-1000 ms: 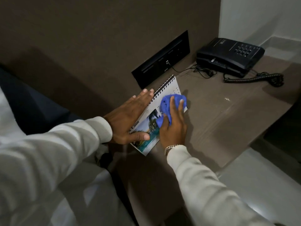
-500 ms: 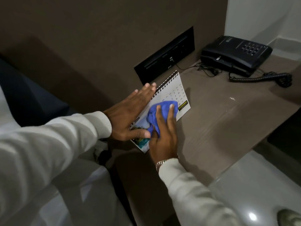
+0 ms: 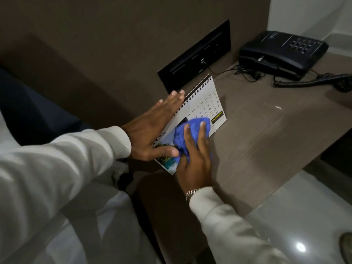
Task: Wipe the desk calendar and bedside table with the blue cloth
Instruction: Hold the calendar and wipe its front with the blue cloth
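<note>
A white spiral-bound desk calendar (image 3: 206, 101) stands on the brown bedside table (image 3: 266, 141), close to the wall. My left hand (image 3: 152, 130) braces it, fingers flat along the spiral edge and thumb on the front page. My right hand (image 3: 196, 159) presses the crumpled blue cloth (image 3: 192, 126) against the calendar's front, over the picture and the lower date rows. The cloth covers part of the picture.
A black telephone (image 3: 283, 50) sits at the table's far end, its coiled cord (image 3: 312, 82) trailing to the right. A black socket panel (image 3: 194, 58) is set in the brown wall behind the calendar. Pale glossy floor (image 3: 304, 206) lies right of the table's edge.
My right hand has slid the cloth from the calendar's upper right down toward its lower left, uncovering the date grid. My left hand has stayed on the calendar.
</note>
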`<state>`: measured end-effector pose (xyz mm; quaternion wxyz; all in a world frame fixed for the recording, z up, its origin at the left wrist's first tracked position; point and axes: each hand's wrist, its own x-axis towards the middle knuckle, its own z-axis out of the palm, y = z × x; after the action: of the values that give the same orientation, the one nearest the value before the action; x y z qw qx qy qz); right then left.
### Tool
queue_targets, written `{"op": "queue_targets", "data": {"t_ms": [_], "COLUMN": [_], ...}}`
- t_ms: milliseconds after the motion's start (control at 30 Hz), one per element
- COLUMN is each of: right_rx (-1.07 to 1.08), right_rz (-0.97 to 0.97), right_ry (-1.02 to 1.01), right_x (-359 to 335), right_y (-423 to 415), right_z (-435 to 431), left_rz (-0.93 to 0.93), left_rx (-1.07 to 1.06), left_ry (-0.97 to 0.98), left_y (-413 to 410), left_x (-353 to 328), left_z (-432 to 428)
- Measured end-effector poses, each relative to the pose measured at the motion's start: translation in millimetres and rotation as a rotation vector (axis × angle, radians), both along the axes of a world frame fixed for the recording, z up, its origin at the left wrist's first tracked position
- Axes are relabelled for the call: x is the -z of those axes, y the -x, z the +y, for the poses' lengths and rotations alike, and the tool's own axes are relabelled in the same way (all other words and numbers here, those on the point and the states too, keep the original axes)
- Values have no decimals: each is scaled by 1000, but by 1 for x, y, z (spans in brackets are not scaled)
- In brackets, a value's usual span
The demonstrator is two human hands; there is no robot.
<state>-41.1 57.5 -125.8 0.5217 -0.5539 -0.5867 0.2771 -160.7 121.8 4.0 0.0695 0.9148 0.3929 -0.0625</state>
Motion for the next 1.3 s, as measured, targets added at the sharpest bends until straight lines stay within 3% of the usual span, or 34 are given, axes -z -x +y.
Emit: {"op": "queue_targets", "data": {"t_ms": [100, 300, 500, 700, 833, 1033, 1300], "right_rx": [-106, -129, 33, -33, 46, 89, 74], "right_rz": [-78, -18, -92, 120, 255, 159, 66], "right_ry": [-7, -121, 152, 58, 46, 135, 139], "right_x": [10, -3, 2, 8, 0, 7, 1], "right_y": [4, -8, -16, 23, 14, -36, 7], "right_z": [-16, 6, 20, -43, -5, 49, -34], "left_rz": [-3, 22, 25, -3, -12, -31, -38], "left_rx": [3, 36, 9, 8, 16, -15, -12], "left_ry": [11, -26, 0, 6, 17, 21, 22], "left_y": [-1, 1, 0, 0, 0, 0, -2], "left_x": [0, 3, 1, 1, 3, 2, 1], "left_z": [0, 1, 2, 1, 1, 1, 0]}}
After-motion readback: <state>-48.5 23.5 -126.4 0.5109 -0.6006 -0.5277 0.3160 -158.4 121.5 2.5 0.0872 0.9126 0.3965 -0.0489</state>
